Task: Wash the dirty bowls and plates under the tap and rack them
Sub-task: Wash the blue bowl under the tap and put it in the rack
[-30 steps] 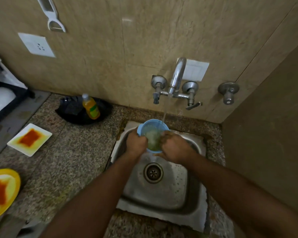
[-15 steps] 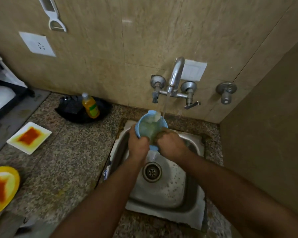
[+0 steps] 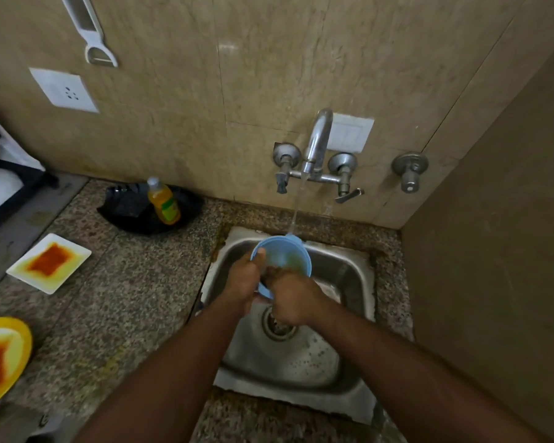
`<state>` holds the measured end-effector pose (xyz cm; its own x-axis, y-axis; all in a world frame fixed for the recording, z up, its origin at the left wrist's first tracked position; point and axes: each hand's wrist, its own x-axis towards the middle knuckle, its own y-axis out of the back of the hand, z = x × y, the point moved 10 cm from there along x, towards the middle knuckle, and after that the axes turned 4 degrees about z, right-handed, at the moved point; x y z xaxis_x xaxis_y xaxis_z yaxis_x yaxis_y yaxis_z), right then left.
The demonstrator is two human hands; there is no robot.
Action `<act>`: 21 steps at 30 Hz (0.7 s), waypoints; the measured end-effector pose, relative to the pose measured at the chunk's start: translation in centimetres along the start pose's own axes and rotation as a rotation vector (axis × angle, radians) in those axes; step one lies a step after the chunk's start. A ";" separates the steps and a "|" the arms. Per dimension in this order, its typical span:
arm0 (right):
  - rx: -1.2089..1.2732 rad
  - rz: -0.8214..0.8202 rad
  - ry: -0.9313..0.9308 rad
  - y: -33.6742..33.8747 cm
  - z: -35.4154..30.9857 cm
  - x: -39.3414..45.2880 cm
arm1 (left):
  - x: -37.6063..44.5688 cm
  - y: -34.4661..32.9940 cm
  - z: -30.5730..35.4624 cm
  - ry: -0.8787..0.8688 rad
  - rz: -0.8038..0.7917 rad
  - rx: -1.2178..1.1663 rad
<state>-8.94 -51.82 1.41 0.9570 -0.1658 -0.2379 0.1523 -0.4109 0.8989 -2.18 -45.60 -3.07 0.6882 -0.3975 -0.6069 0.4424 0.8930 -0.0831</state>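
A light blue bowl (image 3: 285, 254) tilts toward me over the steel sink (image 3: 349, 276), just below the running tap (image 3: 317, 142). The water stream lands on the bowl's far rim. My left hand (image 3: 245, 282) grips the bowl's left rim, thumb on the inside. My right hand (image 3: 293, 298) reaches into the bowl from the near side, its fingertips against the inner wall; whether it holds anything is hidden. A white square plate (image 3: 48, 262) with red sauce lies on the counter at left. A yellow plate (image 3: 4, 356) with red sauce sits at the left edge.
A yellow soap bottle (image 3: 163, 203) stands in a black dish (image 3: 128, 209) by the wall. A black rack (image 3: 7, 193) holding a white dish is at far left. A side wall closes in on the right of the sink. A white peeler (image 3: 93, 36) hangs above.
The bowl has dropped lower and tipped its opening toward me. My right hand has moved from the bowl's right side into its inside. The water keeps running.
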 end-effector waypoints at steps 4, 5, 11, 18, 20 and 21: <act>-0.275 -0.061 -0.070 0.3 2.1 -0.4 | -0.7 -1.3 -1.0 0.074 -0.136 0.037; -0.261 -0.083 -0.045 0.3 1.8 -0.1 | -0.6 -1.5 -0.6 0.062 -0.136 0.061; -0.084 -0.172 0.106 -0.1 0.1 -0.5 | 0.5 0.0 0.9 0.006 -0.079 0.237; -0.673 0.002 0.052 4.4 1.3 0.1 | 2.5 1.2 -0.3 -0.030 0.077 0.107; -0.691 -0.015 -0.003 4.6 1.1 0.4 | 3.8 2.2 1.0 -0.101 0.209 0.257; -0.687 -0.029 -0.021 4.2 1.3 0.1 | 4.4 2.2 2.0 -0.135 0.239 0.379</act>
<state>-8.51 -54.71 4.70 0.9464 -0.1832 -0.2659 0.3059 0.2453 0.9199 2.97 -45.76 -4.38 0.8540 -0.2366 -0.4634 0.4239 0.8328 0.3561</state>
